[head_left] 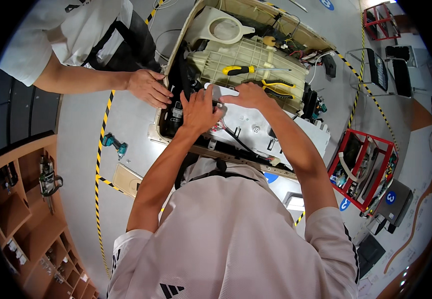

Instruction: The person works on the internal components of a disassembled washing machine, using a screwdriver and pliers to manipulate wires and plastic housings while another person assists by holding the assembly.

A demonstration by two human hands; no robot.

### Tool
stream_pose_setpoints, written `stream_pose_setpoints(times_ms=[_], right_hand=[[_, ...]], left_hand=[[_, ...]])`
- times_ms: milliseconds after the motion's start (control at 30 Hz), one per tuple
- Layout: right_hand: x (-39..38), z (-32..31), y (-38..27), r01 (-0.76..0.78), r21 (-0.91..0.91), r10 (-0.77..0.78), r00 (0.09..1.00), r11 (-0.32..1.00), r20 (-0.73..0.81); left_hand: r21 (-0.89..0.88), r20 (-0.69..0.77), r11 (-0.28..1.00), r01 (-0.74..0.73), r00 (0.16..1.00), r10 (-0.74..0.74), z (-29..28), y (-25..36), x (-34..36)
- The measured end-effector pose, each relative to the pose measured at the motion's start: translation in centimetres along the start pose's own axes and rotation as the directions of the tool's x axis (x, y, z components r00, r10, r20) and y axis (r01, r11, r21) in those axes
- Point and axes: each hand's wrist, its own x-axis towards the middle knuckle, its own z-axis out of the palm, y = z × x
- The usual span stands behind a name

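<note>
In front of me a large opened appliance housing with a ribbed cream plastic tub lies on the floor. A white metal panel spans its near side. My left hand is at the panel's left end, fingers apart, close to a bundle of wires. What its fingertips touch is partly hidden. Curled over the panel's far edge is my right hand, thumb toward my left hand. Beyond it, a yellow-black screwdriver and yellow-handled pliers rest on the tub.
Another person's hand rests at the housing's left rim. A teal cordless drill lies on the floor to the left. On the right stands a red tool carrier. Loose wires fill the housing's far right corner. Wooden shelves are at lower left.
</note>
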Motion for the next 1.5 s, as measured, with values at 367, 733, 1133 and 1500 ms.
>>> stream_pose_setpoints(times_ms=[367,733,1133,1500], right_hand=[[-0.1,-1.1,-0.7,-0.014,-0.256,-0.024,0.989,0.966,-0.145],[-3.5,-3.0,3.5,0.173,0.241,0.019,0.775,0.955,-0.631],[-36.9,15.2,18.6,0.434,0.859,0.962,-0.099,0.272,-0.254],[-34.4,53.8,-6.4,0.081,0.778,0.782,0.074,-0.623,0.619]], left_hand=[[-0.051,-0.228,0.992,-0.115,0.969,0.1,-0.4,1.1,-5.6],[0.025,-0.128,0.98,-0.196,0.972,0.198,0.7,0.4,-8.3],[0.017,0.121,0.965,-0.26,0.959,0.256,0.7,-1.2,-7.3],[-0.116,0.246,0.946,-0.304,0.914,0.324,0.7,-2.4,-5.4]])
